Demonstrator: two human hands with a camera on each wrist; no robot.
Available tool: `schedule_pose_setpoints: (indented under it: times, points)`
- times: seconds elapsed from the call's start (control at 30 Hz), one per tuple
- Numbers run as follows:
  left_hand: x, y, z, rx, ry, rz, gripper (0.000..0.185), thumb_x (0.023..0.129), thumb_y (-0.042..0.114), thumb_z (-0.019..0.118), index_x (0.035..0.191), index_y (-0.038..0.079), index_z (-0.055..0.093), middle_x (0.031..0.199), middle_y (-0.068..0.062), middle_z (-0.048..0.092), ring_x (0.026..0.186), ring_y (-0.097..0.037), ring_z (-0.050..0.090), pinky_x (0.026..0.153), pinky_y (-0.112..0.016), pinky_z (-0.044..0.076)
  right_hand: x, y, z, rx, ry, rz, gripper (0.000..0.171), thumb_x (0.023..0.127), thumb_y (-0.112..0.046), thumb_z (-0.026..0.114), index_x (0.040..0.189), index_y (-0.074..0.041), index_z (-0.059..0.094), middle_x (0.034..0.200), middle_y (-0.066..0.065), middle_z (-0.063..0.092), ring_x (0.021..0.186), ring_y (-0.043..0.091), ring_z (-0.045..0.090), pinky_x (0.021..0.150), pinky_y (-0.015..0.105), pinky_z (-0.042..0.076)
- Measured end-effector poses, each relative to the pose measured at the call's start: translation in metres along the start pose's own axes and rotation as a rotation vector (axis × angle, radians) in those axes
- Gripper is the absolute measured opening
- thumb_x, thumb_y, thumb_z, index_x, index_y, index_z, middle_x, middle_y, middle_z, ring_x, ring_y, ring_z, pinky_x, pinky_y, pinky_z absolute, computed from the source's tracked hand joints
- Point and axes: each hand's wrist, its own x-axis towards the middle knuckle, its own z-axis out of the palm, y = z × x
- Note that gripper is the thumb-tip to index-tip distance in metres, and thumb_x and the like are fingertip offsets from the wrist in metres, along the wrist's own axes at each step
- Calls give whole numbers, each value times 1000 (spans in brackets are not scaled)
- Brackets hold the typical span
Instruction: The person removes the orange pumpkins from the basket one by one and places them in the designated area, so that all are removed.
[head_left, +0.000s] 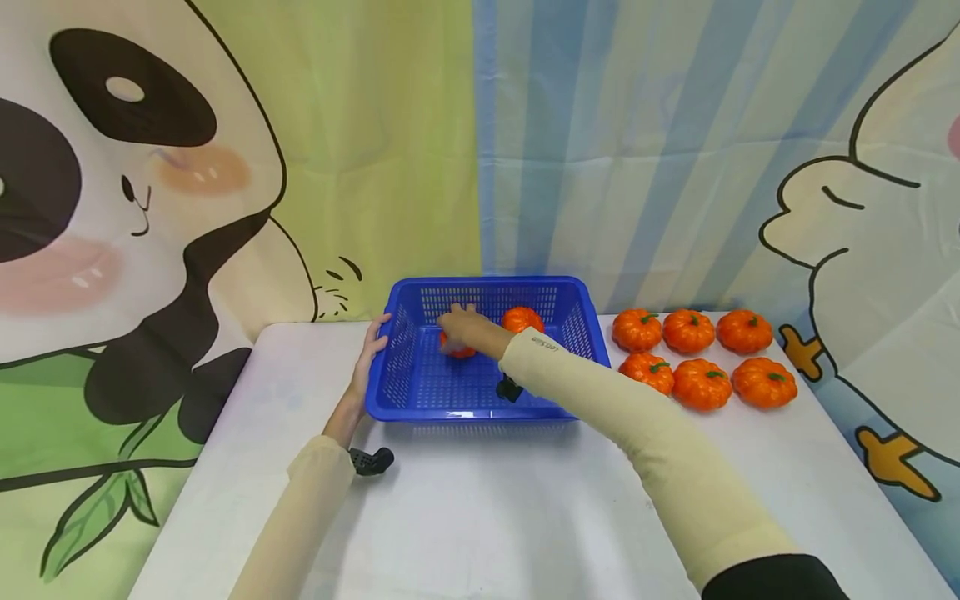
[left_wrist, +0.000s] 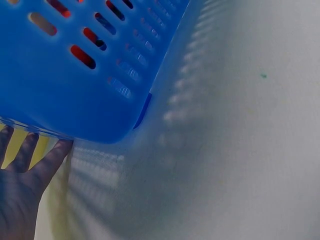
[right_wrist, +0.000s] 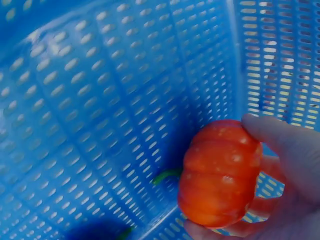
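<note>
A blue slotted basket [head_left: 570, 293] stands at the back middle of the white table. My right hand [head_left: 462, 325] reaches into it and grips a small orange pumpkin [head_left: 457, 350]. In the right wrist view the thumb and fingers wrap that pumpkin [right_wrist: 220, 172], its green stem pointing left, just above the basket floor [right_wrist: 100, 130]. A second pumpkin [head_left: 522, 318] lies in the basket's back right. My left hand [head_left: 369, 354] rests with straight fingers against the basket's left wall; the left wrist view shows the fingers [left_wrist: 30, 160] under the blue wall [left_wrist: 60, 80].
Several orange pumpkins [head_left: 697, 358] lie in two rows on the table [head_left: 480, 517] right of the basket. A cartoon backdrop hangs close behind the table. The table's left and right edges drop off near the backdrop.
</note>
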Motion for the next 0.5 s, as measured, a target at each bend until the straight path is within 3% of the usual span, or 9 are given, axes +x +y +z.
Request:
schedule_pose_setpoints:
  times: [0.2, 0.4, 0.5]
  points:
    - [-1, 2, 3, -18, -3, -18, 52, 102, 26, 19, 153, 27, 13, 163, 0, 3, 142, -30, 20, 104, -37, 27, -13, 6, -1, 101, 124, -90, 51, 89, -36, 64, 134, -14, 56, 129, 12, 57, 118, 29, 48, 99, 42, 41]
    - [0, 1, 2, -17, -2, -3, 52, 102, 25, 21, 154, 25, 13, 164, 0, 1, 146, -28, 14, 114, -44, 18, -46, 21, -15, 316, 262, -161, 52, 88, -37, 67, 133, -15, 57, 130, 15, 56, 118, 32, 51, 96, 44, 48]
    - [-1, -1, -1, -23, 1, -2, 53, 102, 25, 20, 154, 24, 12, 164, -1, 2, 143, -29, 17, 112, -43, 20, -70, 28, -20, 459, 286, -200, 52, 88, -36, 67, 135, -15, 55, 132, 15, 55, 118, 32, 53, 91, 45, 52]
